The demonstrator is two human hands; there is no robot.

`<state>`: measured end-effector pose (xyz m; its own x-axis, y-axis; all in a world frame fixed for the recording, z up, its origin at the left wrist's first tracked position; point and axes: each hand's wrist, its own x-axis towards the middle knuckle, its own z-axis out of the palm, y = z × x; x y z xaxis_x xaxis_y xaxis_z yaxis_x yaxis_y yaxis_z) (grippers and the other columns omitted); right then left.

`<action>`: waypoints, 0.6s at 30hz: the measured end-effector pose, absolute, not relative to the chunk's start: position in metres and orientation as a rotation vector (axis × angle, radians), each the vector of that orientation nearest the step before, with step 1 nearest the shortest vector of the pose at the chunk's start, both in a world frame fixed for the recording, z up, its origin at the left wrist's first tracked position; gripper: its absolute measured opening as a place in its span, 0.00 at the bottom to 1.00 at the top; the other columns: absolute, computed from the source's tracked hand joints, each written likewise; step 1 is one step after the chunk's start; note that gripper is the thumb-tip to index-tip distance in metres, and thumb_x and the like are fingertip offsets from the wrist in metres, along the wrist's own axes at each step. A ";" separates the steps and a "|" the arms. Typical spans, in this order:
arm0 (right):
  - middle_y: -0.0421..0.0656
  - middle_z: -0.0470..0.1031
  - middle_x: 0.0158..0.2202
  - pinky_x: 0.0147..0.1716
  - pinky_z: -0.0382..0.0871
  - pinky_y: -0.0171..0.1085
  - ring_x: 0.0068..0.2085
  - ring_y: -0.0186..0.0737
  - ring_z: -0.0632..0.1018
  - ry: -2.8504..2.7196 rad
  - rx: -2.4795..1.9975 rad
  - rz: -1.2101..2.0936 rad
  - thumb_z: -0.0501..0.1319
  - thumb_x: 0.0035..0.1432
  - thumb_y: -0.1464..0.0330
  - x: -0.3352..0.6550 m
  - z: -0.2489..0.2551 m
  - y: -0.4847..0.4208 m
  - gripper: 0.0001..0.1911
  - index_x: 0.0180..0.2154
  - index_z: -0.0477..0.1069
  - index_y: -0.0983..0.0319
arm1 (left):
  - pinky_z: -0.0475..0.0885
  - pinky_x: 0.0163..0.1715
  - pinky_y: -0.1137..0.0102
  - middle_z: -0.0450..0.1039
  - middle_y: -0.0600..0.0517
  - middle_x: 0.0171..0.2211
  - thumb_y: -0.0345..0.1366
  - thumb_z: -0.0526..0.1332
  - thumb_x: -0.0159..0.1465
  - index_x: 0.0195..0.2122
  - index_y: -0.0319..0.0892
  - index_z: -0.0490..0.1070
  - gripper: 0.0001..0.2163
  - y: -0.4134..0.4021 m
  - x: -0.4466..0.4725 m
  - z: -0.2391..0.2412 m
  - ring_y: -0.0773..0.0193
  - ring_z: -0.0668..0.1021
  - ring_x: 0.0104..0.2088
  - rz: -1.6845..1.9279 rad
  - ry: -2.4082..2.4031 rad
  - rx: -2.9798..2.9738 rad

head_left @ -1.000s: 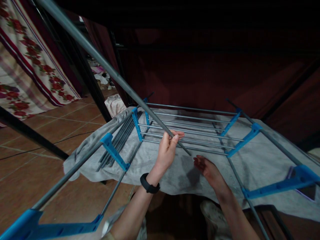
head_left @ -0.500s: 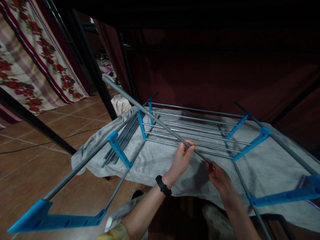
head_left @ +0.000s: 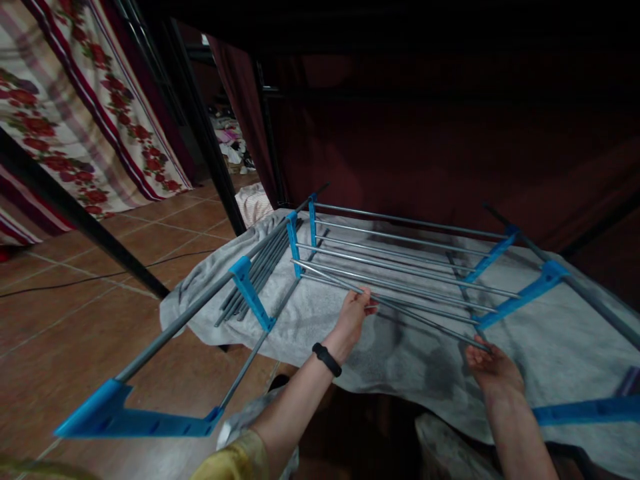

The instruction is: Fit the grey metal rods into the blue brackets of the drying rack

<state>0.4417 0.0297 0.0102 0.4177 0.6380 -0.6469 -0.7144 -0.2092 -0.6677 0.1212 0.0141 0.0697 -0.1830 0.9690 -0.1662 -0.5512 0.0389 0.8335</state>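
Your left hand [head_left: 354,319] closes round the grey rod [head_left: 445,331] mid-length, your right hand [head_left: 495,368] round one end — likely light, stiff, slick; best held near both ends.

Clock centred on rack [head_left: 407,269]; blanket [head_left: 295,337] under it. Rod bundle [head_left: 265,267] on blanket at 9 o'clock, seen between rack's left-side rails [head_left: 185,321]. Loose rod [head_left: 440,327] aslant across rack's near bars, far end toward 10, near end toward 4. Left grip [head_left: 354,312] part-way along it at 8, right grip [head_left: 495,370] on near end at 4. Back curtain [head_left: 425,153] behind rack at 12; side curtain [head_left: 100,120] well apart at 10. Floor [head_left: 75,333] beyond blanket, 8 to 9; cable [head_left: 100,275] across it at 9.
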 end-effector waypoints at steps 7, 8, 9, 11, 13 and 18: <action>0.41 0.76 0.36 0.34 0.80 0.29 0.35 0.29 0.79 -0.080 -1.271 1.297 0.56 0.60 0.79 0.421 0.016 0.030 0.10 0.31 0.70 0.62 | 0.74 0.30 0.72 0.72 0.51 0.24 0.29 0.61 0.67 0.31 0.37 0.70 0.07 0.026 0.111 0.050 0.67 0.77 0.26 1.317 1.015 0.249; 0.41 0.76 0.36 0.34 0.80 0.29 0.35 0.29 0.79 -0.085 -1.272 1.293 0.56 0.61 0.79 0.419 0.016 0.030 0.10 0.31 0.71 0.62 | 0.74 0.30 0.72 0.72 0.50 0.24 0.28 0.60 0.68 0.31 0.37 0.70 0.07 0.026 0.111 0.049 0.67 0.77 0.26 1.299 1.021 0.216; 0.41 0.76 0.35 0.34 0.80 0.29 0.34 0.29 0.79 -0.090 -1.272 1.283 0.55 0.61 0.79 0.418 0.016 0.031 0.10 0.31 0.71 0.62 | 0.74 0.29 0.72 0.71 0.50 0.24 0.27 0.60 0.68 0.31 0.37 0.70 0.07 0.027 0.111 0.048 0.67 0.78 0.26 1.284 1.028 0.181; 0.40 0.76 0.34 0.34 0.80 0.29 0.34 0.29 0.79 -0.101 -1.266 1.255 0.56 0.62 0.78 0.418 0.015 0.032 0.10 0.32 0.71 0.61 | 0.75 0.29 0.73 0.71 0.50 0.24 0.27 0.60 0.68 0.30 0.37 0.70 0.07 0.027 0.110 0.046 0.66 0.78 0.25 1.275 1.047 0.110; 0.39 0.76 0.33 0.34 0.80 0.29 0.34 0.29 0.79 -0.109 -1.260 1.231 0.56 0.62 0.78 0.421 0.012 0.032 0.09 0.32 0.71 0.60 | 0.75 0.28 0.73 0.71 0.51 0.24 0.26 0.60 0.68 0.31 0.38 0.69 0.07 0.027 0.108 0.043 0.66 0.78 0.25 1.311 1.071 0.045; 0.39 0.76 0.33 0.34 0.80 0.29 0.34 0.30 0.80 -0.097 -1.245 1.212 0.58 0.60 0.77 0.427 0.005 0.034 0.08 0.32 0.72 0.60 | 0.76 0.29 0.74 0.71 0.52 0.25 0.25 0.57 0.69 0.32 0.39 0.67 0.07 0.028 0.094 0.038 0.70 0.75 0.23 1.428 1.116 -0.040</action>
